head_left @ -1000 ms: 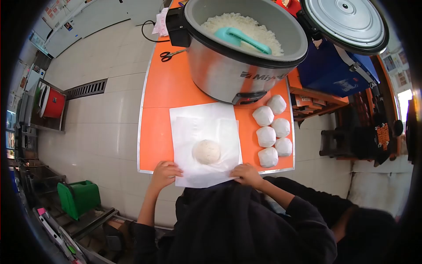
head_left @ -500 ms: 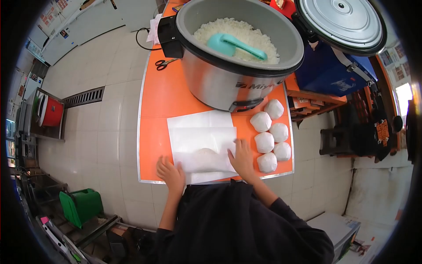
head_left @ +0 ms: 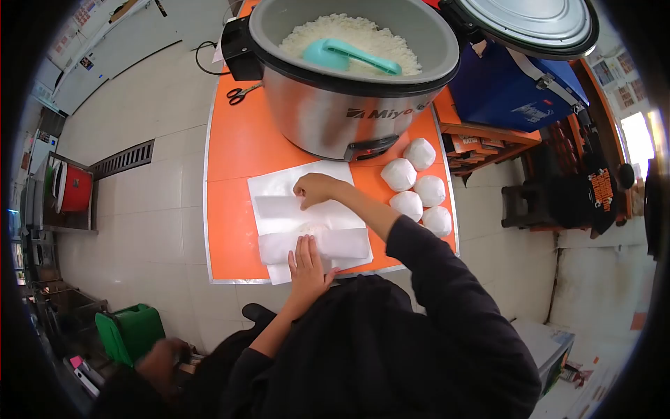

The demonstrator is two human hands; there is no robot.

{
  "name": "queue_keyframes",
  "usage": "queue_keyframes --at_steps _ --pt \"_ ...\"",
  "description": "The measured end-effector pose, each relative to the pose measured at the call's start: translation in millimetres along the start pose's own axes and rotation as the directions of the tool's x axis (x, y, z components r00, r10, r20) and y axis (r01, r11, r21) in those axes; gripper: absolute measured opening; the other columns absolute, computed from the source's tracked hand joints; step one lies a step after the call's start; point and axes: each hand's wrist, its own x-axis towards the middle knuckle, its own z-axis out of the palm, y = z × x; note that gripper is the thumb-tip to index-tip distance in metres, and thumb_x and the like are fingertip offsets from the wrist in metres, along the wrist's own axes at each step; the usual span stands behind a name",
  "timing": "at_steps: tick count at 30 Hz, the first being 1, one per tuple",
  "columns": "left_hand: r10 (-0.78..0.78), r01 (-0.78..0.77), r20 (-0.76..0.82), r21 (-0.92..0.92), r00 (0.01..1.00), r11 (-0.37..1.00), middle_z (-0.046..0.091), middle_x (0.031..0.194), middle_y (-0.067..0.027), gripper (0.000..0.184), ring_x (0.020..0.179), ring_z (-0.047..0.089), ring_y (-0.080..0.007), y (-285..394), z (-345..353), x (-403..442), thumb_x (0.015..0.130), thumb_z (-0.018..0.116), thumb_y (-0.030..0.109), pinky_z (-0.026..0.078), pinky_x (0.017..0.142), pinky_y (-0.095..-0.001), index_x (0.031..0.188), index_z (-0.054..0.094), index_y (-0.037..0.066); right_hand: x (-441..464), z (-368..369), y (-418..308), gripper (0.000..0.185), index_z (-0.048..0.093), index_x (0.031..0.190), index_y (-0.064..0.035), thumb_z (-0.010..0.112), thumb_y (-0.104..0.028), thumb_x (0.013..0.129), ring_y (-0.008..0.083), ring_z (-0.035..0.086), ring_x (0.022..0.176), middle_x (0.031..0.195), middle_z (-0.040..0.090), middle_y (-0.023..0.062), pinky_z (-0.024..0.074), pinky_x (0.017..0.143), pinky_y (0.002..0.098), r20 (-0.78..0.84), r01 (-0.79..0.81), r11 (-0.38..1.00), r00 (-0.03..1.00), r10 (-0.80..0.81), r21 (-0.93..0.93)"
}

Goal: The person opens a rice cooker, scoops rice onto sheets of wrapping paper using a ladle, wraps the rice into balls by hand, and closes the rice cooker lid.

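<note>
A sheet of white paper [head_left: 269, 246] lies near the front of the orange table, its near edge folded up over a round mound of rice [head_left: 314, 228]. My left hand [head_left: 307, 269] rests on this fold with its fingers stretched out. Beyond the mound, my right hand [head_left: 317, 190] is closed at the upper part of the paper, its fingers pinched on the far edge, which is bent over. More white paper [head_left: 279, 183] lies underneath. Several white wrapped bundles [head_left: 398, 174] sit to the right, the nearest partly hidden by the right arm.
A large rice cooker [head_left: 328, 115] with a turquoise scoop [head_left: 352, 57] in its rice stands behind the paper. Scissors [head_left: 243, 93] lie at its left. The open lid [head_left: 534, 17] and a blue cooler box [head_left: 516, 91] are at the right. Another person's blurred hand [head_left: 159, 363] shows at lower left.
The near paper edge was folded over the rice. My left hand moved right onto the fold; my right hand reached forward and left to the far paper edge. The view shifted.
</note>
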Motion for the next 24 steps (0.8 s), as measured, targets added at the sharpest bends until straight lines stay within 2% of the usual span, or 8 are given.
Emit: queue_keyframes --at_steps 5,9,11,14,17,19,21,24 --pt "-0.02 0.022 -0.018 0.116 1.0 0.993 0.022 0.143 -0.0221 0.088 0.134 0.02 -0.0318 13.0 -8.5 -0.6 0.08 0.046 0.056 0.013 0.102 -0.0538 0.137 0.021 -0.006 -30.4 -11.3 -15.3 0.035 0.063 0.093 -0.0076 0.072 -0.026 0.064 0.0261 0.06 0.088 0.096 0.064 0.0089 0.0472 0.075 0.0373 0.045 0.054 0.959 0.997 -0.069 0.277" --pt "-0.019 0.027 -0.065 0.133 0.998 0.991 0.026 0.14 -0.022 0.081 0.133 0.022 -0.0321 16.3 -6.0 2.4 0.081 0.047 0.049 0.015 0.1 -0.0527 0.137 0.024 -0.004 -48.5 12.6 -38.0 0.028 0.063 0.103 -0.0109 0.058 -0.013 0.076 0.0272 0.061 0.089 0.094 0.066 0.0107 0.0483 0.076 0.0396 -0.151 0.138 0.99 0.978 -0.141 -0.03" --pt "0.002 0.01 -0.071 0.173 0.997 0.985 0.032 0.135 -0.0212 0.074 0.127 0.029 -0.0323 7.3 8.8 -1.3 0.081 0.049 0.044 0.016 0.099 -0.0515 0.133 0.029 -0.004 -78.0 29.6 -84.3 0.027 0.064 0.1 -0.0132 0.055 -0.013 0.075 0.028 0.063 0.083 0.088 0.066 0.0105 0.0498 0.075 0.0379 -0.162 -0.072 0.957 0.986 0.027 -0.281" --pt "0.04 -0.021 -0.103 0.182 0.994 0.983 0.044 0.118 -0.0196 0.06 0.108 0.042 -0.0313 -22.3 52.7 -15.7 0.078 0.053 0.034 0.021 0.095 -0.0498 0.123 0.039 -0.003 -99.0 94.4 -95.6 0.033 0.057 0.104 0.0015 0.054 -0.015 0.076 0.0275 0.056 0.107 0.111 0.059 0.0171 0.0453 0.089 0.0363 -0.503 0.019 0.927 0.836 -0.22 -0.374" --pt "0.055 -0.047 -0.07 0.11 0.996 0.993 0.045 0.116 -0.0193 0.057 0.107 0.042 -0.0317 -41.3 47.9 -25.9 0.081 0.051 0.033 0.021 0.094 -0.0504 0.124 0.039 -0.001 -111.3 118.1 -113.2 0.041 0.051 0.112 0.0087 0.049 -0.015 0.078 0.0302 0.046 0.12 0.125 0.049 0.0228 0.037 0.099 0.0373 -0.618 -0.069 0.961 0.777 -0.116 -0.266" --pt "0.096 -0.175 -0.519 -0.106 0.849 0.979 0.041 0.124 -0.0199 0.056 0.116 0.037 -0.0337 -55.9 50.0 -41.1 0.085 0.045 0.034 0.02 0.094 -0.0526 0.128 0.036 -0.001 -115.9 134.7 -124.1 0.047 0.044 0.121 0.0087 0.048 -0.014 0.08 0.0311 0.037 0.127 0.133 0.039 0.0236 0.0324 0.103 0.0385 -0.619 -0.098 0.97 0.783 -0.063 -0.222" --pt "0.081 -0.194 -0.528 -0.162 0.846 0.968 0.037 0.132 -0.0193 0.058 0.123 0.033 -0.033 -51.3 32.1 -32.2 0.088 0.044 0.034 0.019 0.096 -0.0525 0.132 0.032 -0.001 -113.5 141.3 -120.0 0.053 0.037 0.128 0.0083 0.046 -0.014 0.081 0.0319 0.029 0.132 0.139 0.03 0.0237 0.0288 0.105 0.0397 -0.6 -0.101 0.985 0.8 -0.002 -0.139" --pt "0.037 -0.038 0.079 0.019 0.996 0.999 0.022 0.147 -0.0152 0.067 0.135 0.022 -0.0264 -21.5 -18.6 -13.6 0.088 0.049 0.032 0.016 0.1 -0.0491 0.139 0.021 -0.001 -122.2 152.1 -112.9 0.063 0.026 0.135 0.0063 0.051 -0.012 0.079 0.0342 0.025 0.133 0.143 0.022 0.0222 0.0254 0.107 0.042 -0.586 -0.097 0.989 0.797 0.144 0.111"
